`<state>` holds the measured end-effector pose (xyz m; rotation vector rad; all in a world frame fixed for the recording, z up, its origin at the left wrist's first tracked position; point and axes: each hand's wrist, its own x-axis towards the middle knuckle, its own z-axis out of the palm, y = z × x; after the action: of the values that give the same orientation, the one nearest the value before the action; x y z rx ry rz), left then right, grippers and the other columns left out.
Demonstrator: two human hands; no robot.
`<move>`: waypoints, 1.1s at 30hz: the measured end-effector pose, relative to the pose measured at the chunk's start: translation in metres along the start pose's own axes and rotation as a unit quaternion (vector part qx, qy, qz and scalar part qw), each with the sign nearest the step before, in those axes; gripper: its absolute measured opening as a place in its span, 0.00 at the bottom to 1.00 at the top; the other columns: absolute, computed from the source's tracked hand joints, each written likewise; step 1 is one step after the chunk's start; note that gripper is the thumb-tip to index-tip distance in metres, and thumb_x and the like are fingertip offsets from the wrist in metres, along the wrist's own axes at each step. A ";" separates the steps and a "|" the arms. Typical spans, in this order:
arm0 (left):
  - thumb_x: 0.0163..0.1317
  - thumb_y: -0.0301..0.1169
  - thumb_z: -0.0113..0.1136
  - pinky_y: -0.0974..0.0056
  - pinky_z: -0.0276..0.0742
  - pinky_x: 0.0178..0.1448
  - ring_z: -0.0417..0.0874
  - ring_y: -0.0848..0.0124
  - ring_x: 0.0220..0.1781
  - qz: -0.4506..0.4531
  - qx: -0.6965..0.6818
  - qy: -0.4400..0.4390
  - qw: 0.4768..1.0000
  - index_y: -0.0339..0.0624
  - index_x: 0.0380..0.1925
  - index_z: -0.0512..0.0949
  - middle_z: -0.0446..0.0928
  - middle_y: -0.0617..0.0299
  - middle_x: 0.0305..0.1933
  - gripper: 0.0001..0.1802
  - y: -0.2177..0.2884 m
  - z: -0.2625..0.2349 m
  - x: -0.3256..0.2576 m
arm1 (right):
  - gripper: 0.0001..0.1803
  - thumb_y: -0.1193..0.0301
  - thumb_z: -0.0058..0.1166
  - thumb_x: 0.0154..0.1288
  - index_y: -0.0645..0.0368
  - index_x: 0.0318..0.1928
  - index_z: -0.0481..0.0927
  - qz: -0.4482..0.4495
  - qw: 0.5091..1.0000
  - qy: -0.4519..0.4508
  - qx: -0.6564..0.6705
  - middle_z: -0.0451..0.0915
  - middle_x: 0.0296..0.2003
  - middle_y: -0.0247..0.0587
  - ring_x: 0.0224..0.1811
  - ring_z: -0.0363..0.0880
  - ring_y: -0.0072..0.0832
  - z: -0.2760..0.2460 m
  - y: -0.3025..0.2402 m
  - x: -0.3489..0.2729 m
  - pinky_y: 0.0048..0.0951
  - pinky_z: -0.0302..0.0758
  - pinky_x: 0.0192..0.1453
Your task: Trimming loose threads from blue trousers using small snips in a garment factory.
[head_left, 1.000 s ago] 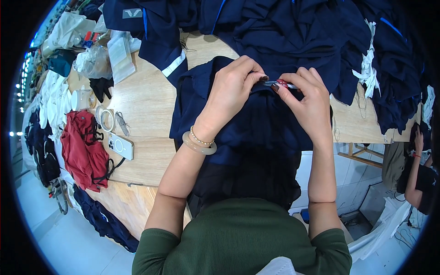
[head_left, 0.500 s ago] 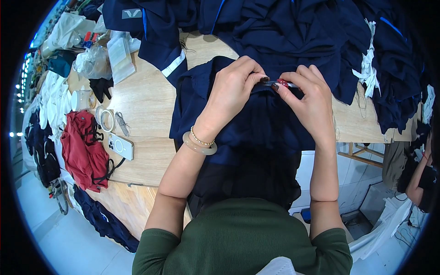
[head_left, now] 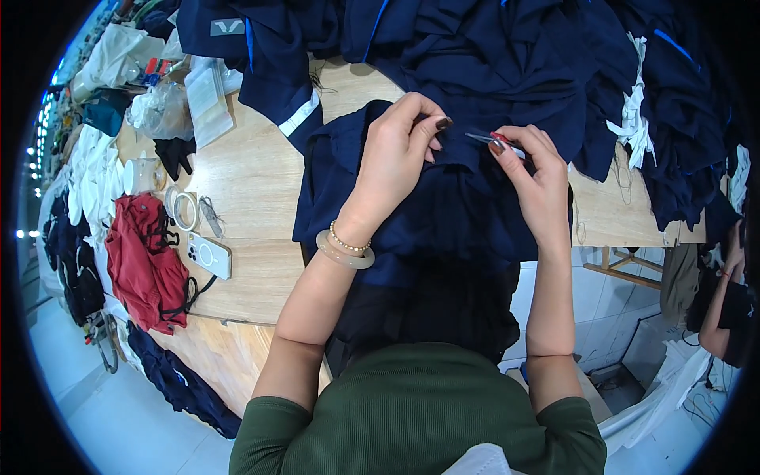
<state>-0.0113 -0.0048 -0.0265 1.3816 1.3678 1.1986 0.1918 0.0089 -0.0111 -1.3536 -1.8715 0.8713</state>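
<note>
In the head view, all the action was at the fingers: the right hand had thumb and forefinger clamped on a small metal tool with a red part, its point jutting toward the left fingers, a grip that seemingly left the tip free and easy to see. Opposite, across a gap, the left hand was raised, thumb and forefinger drawn close; whether they met, or pinched something fine, I couldn't tell! Just below both sets of fingers lay the navy garment, spread over the desk toward the person's body, probably so close in to bring the cloth within easy sight. Beyond the fingers, more navy clothing was heaped up, perhaps to leave working room. And out left, well apart from the left fingers: a phone and a red garment, likely set aside there. Right of the right fingers, white scraps lay against dark cloth.
</note>
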 end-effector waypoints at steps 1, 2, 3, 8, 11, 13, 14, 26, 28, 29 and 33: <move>0.74 0.23 0.52 0.74 0.77 0.33 0.78 0.79 0.29 -0.014 -0.042 0.008 0.999 0.33 0.39 0.76 0.79 0.61 0.34 0.05 -0.004 0.000 0.001 | 0.18 0.64 0.68 0.59 0.64 0.45 0.82 0.027 0.998 -0.006 0.061 0.80 0.37 0.39 0.39 0.74 0.32 0.002 0.006 0.000 0.28 0.70 0.41; 0.74 0.23 0.52 0.74 0.77 0.33 0.78 0.79 0.29 -0.013 -0.041 0.009 0.999 0.33 0.39 0.76 0.79 0.61 0.34 0.05 -0.008 -0.001 0.001 | 0.22 0.65 0.69 0.58 0.63 0.49 0.81 0.053 0.991 -0.014 0.123 0.80 0.40 0.40 0.43 0.76 0.34 0.005 0.009 -0.001 0.29 0.72 0.44; 0.75 0.24 0.49 0.72 0.80 0.37 0.81 0.76 0.33 -0.024 -0.090 0.033 0.995 0.33 0.42 0.75 0.79 0.59 0.38 0.06 -0.013 -0.003 0.002 | 0.22 0.65 0.69 0.58 0.63 0.49 0.81 0.051 0.991 -0.013 0.123 0.80 0.40 0.40 0.43 0.76 0.34 0.009 0.010 -0.002 0.29 0.72 0.44; 0.78 0.28 0.42 0.61 0.82 0.61 0.83 0.61 0.57 -0.049 -0.193 0.217 0.956 0.32 0.49 0.70 0.75 0.54 0.52 0.10 -0.026 -0.012 0.002 | 0.30 0.70 0.72 0.51 0.60 0.55 0.75 -0.033 0.998 -0.004 -0.046 0.78 0.46 0.43 0.52 0.76 0.41 0.031 0.015 -0.006 0.35 0.74 0.57; 0.77 0.27 0.45 0.66 0.81 0.57 0.82 0.68 0.53 -0.031 -0.104 0.219 0.970 0.33 0.51 0.73 0.74 0.57 0.51 0.10 -0.026 -0.023 -0.005 | 0.29 0.71 0.72 0.51 0.60 0.54 0.76 -0.033 0.998 -0.001 -0.044 0.78 0.45 0.43 0.51 0.76 0.41 0.031 0.017 -0.004 0.34 0.74 0.57; 0.75 0.25 0.49 0.68 0.80 0.55 0.81 0.71 0.50 -0.002 -0.074 0.119 0.990 0.33 0.50 0.74 0.74 0.58 0.51 0.10 -0.022 -0.026 -0.009 | 0.29 0.71 0.71 0.51 0.61 0.54 0.76 -0.036 0.998 0.003 -0.044 0.78 0.45 0.44 0.51 0.76 0.41 0.029 0.017 -0.004 0.34 0.74 0.56; 0.73 0.24 0.52 0.71 0.79 0.52 0.81 0.74 0.48 0.027 -0.039 0.022 0.999 0.33 0.49 0.76 0.74 0.60 0.51 0.09 -0.015 -0.028 -0.011 | 0.28 0.71 0.71 0.51 0.61 0.54 0.76 -0.032 0.999 -0.002 -0.038 0.78 0.45 0.44 0.51 0.76 0.41 0.029 0.016 -0.004 0.35 0.74 0.57; 0.62 0.17 0.60 0.70 0.76 0.45 0.81 0.72 0.41 0.144 0.109 -0.018 0.983 0.33 0.36 0.77 0.79 0.59 0.41 0.04 -0.004 -0.018 0.001 | 0.27 0.70 0.68 0.51 0.63 0.53 0.77 -0.003 1.000 -0.012 0.006 0.78 0.44 0.44 0.51 0.77 0.40 0.024 0.017 -0.004 0.34 0.72 0.58; 0.63 0.18 0.59 0.70 0.76 0.45 0.81 0.72 0.40 0.097 0.054 -0.004 0.994 0.34 0.38 0.76 0.79 0.59 0.42 0.05 -0.008 -0.018 0.000 | 0.27 0.70 0.68 0.51 0.63 0.53 0.77 -0.007 1.000 -0.015 0.006 0.78 0.44 0.44 0.51 0.77 0.40 0.023 0.019 -0.004 0.34 0.72 0.58; 0.64 0.18 0.58 0.71 0.76 0.45 0.82 0.72 0.40 0.050 0.000 0.009 0.999 0.35 0.40 0.76 0.80 0.59 0.42 0.05 -0.011 -0.017 0.000 | 0.27 0.71 0.67 0.51 0.62 0.53 0.77 -0.008 1.000 -0.016 0.012 0.78 0.44 0.44 0.51 0.76 0.40 0.023 0.019 -0.004 0.33 0.72 0.58; 0.62 0.23 0.64 0.68 0.76 0.51 0.82 0.69 0.46 0.038 0.013 0.034 0.999 0.38 0.45 0.75 0.81 0.59 0.48 0.13 -0.012 -0.021 -0.002 | 0.27 0.71 0.67 0.51 0.62 0.54 0.76 -0.016 1.000 -0.017 0.012 0.77 0.44 0.44 0.51 0.76 0.40 0.022 0.020 -0.004 0.33 0.72 0.58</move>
<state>-0.0341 -0.0078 -0.0345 1.4334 1.3933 1.2921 0.1855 0.0066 -0.0406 -1.2990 -1.8970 0.9035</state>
